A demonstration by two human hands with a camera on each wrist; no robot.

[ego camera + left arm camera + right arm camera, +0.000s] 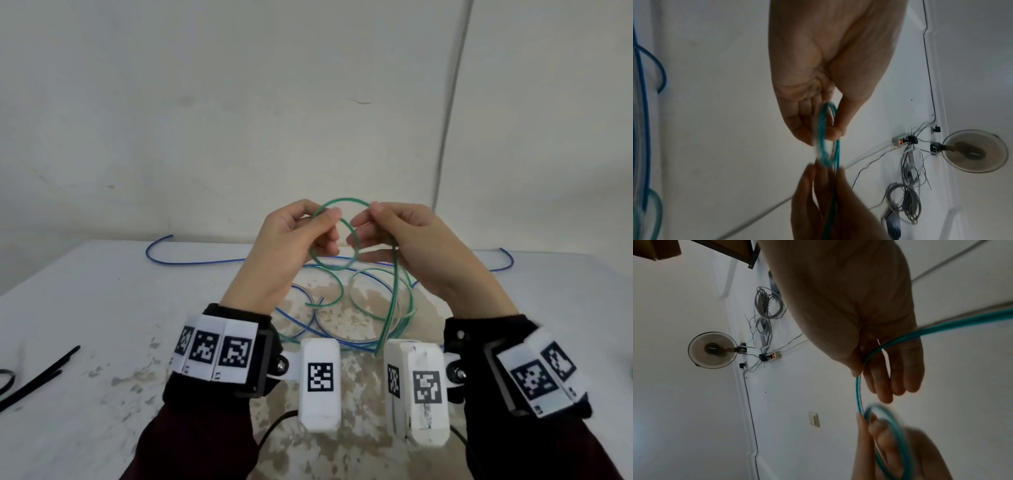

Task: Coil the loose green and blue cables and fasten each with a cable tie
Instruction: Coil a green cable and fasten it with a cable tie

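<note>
Both hands are raised above the white table (102,301) with the green cable (334,267) between them. My left hand (308,233) pinches a small loop of it between thumb and fingers; the left wrist view shows the coil (824,138) edge-on at the fingertips. My right hand (383,229) pinches the cable's arc (346,200) at the top, and the strand (858,392) runs past its thumb. The rest of the green cable hangs down in loose loops onto the table. The blue cable (205,262) lies spread across the table behind and under the hands.
Black cable ties (37,377) lie at the table's left edge. A white wall stands right behind the table, with a grey conduit (452,102) running up it. The wrist views show a wall fan (712,350) and a power strip (772,356).
</note>
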